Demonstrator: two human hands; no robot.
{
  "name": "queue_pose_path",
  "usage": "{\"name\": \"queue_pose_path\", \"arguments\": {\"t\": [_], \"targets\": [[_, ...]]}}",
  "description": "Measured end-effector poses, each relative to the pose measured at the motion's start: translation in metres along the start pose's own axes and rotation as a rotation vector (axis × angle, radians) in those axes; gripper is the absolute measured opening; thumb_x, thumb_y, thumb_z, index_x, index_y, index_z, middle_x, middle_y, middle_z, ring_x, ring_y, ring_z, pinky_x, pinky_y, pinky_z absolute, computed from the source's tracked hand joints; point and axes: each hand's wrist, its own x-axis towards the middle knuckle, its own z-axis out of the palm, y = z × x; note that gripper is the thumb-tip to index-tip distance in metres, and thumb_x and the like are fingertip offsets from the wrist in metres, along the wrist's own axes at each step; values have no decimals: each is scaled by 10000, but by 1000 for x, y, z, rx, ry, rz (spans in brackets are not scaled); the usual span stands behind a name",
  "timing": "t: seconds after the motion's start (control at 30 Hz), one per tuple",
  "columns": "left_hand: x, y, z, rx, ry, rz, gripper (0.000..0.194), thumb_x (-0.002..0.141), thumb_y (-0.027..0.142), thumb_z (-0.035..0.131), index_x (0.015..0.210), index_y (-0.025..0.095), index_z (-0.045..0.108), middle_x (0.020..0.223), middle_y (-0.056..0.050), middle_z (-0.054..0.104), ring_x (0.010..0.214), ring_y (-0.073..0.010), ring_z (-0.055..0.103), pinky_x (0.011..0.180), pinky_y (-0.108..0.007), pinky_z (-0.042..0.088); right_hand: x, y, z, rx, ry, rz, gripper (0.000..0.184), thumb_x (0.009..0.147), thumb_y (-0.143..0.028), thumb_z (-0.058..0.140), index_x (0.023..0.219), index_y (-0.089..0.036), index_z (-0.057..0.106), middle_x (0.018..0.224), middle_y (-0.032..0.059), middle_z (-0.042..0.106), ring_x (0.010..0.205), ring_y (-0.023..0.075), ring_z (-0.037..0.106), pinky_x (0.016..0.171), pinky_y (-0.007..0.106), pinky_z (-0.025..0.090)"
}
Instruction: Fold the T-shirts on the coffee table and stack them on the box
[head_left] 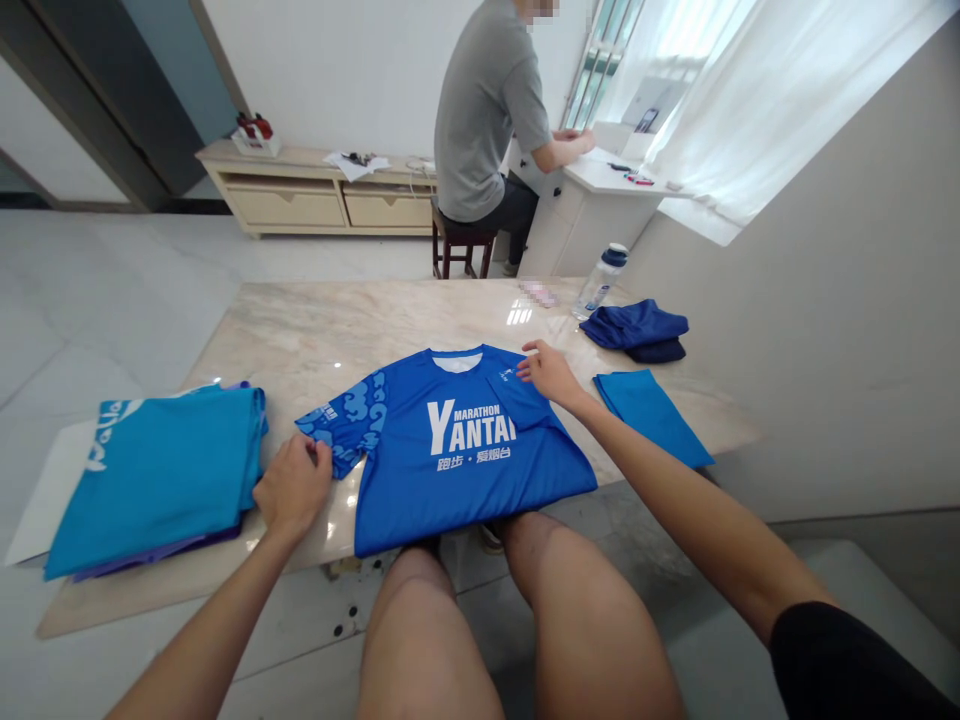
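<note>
A blue short-sleeved marathon T-shirt (pixel 450 450) lies flat and face up on the marble table (pixel 360 335), its white lettering showing. Its patterned sleeve sticks out to the left, and my left hand (pixel 294 487) curls over that sleeve's edge. The shirt's other sleeve lies folded in over the chest, with the fingers of my right hand (pixel 551 372) resting on it near the shoulder. To the left of my left hand sits a folded stack of teal shirts (pixel 154 480). A flat blue folded cloth (pixel 649 415) lies to the right of my right forearm.
A rumpled navy cloth (pixel 634 330), a plastic water bottle (pixel 600 283) and a small pink packet (pixel 538 293) stand at the table's far side. Beyond the table, a seated person (pixel 484 120) works at a white desk (pixel 592 215). A low cabinet (pixel 315 195) stands by the back wall.
</note>
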Motion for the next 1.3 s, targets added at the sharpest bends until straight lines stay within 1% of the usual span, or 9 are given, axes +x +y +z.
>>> {"name": "queue_pose_path", "arguments": {"t": [0.13, 0.27, 0.4, 0.63, 0.77, 0.9, 1.0, 1.17, 1.3], "targets": [[0, 1, 1, -12, 4, -46, 469, 1080, 505, 374, 1174, 207, 724, 1235, -184, 784, 1125, -411, 738, 915, -482, 582, -36, 53, -14, -347, 93, -243, 297, 1045, -192, 462, 1240, -168, 685, 1284, 173, 768, 1243, 292, 713, 1157, 452, 528], [10, 10, -1, -15, 10, -173, 516, 1047, 614, 457, 1142, 214, 769, 1199, -188, 810, 1134, -434, 749, 936, -512, 589, -65, 108, -25, -418, 261, -301, 319, 1040, -205, 415, 1181, -160, 698, 1197, 192, 748, 1184, 312, 685, 1115, 446, 523], [27, 29, -8, -116, -18, -204, 355, 1016, 483, 579, 1103, 203, 779, 1165, -160, 827, 1114, -382, 764, 918, -436, 594, -77, 143, -26, -435, 314, -350, 285, 1023, -186, 433, 1121, -168, 700, 1122, 183, 716, 1121, 321, 651, 1062, 455, 517], [24, 88, -30, -199, 200, 79, 304, 1095, 379, 525, 1261, 179, 683, 1257, -142, 802, 1167, -306, 754, 966, -350, 548, -80, 153, -13, -495, 227, -454, 261, 1001, -125, 457, 1030, -194, 707, 1058, 161, 675, 1061, 327, 592, 1002, 457, 491], [5, 141, -26, -156, 112, 333, 282, 1121, 351, 513, 1293, 195, 674, 1228, -123, 804, 1130, -300, 761, 968, -355, 538, -80, 150, -13, -516, 254, -452, 238, 986, -123, 472, 1011, -188, 700, 1036, 166, 669, 1038, 335, 583, 974, 463, 484], [-21, 173, 2, -229, -115, 574, 383, 1130, 404, 525, 1436, 207, 645, 1304, -127, 790, 1100, -277, 771, 1003, -371, 573, -80, 150, -14, -518, 254, -447, 219, 978, -132, 485, 991, -196, 694, 1022, 163, 673, 1013, 333, 583, 940, 461, 480], [-32, 163, 26, -277, -130, 652, 438, 1155, 382, 428, 1493, 183, 623, 1438, -152, 740, 1270, -279, 729, 1144, -409, 552, -80, 150, -14, -508, 251, -447, 217, 991, -137, 476, 971, -201, 682, 1007, 157, 672, 1002, 328, 583, 930, 452, 478], [-22, 115, 48, -154, -116, 864, 527, 1154, 368, 368, 1576, 150, 597, 1651, -166, 604, 1562, -283, 541, 1356, -472, 372, -79, 150, -16, -478, 236, -433, 208, 991, -130, 481, 964, -212, 670, 1005, 148, 674, 1023, 318, 596, 947, 444, 477], [-6, 92, 56, -7, -156, 813, 637, 1153, 411, 336, 1732, 159, 422, 1821, -131, 372, 1709, -284, 319, 1416, -518, 247, -77, 151, -17, -459, 250, -456, 182, 986, -130, 498, 948, -227, 648, 986, 134, 673, 993, 316, 600, 916, 450, 483]]}}
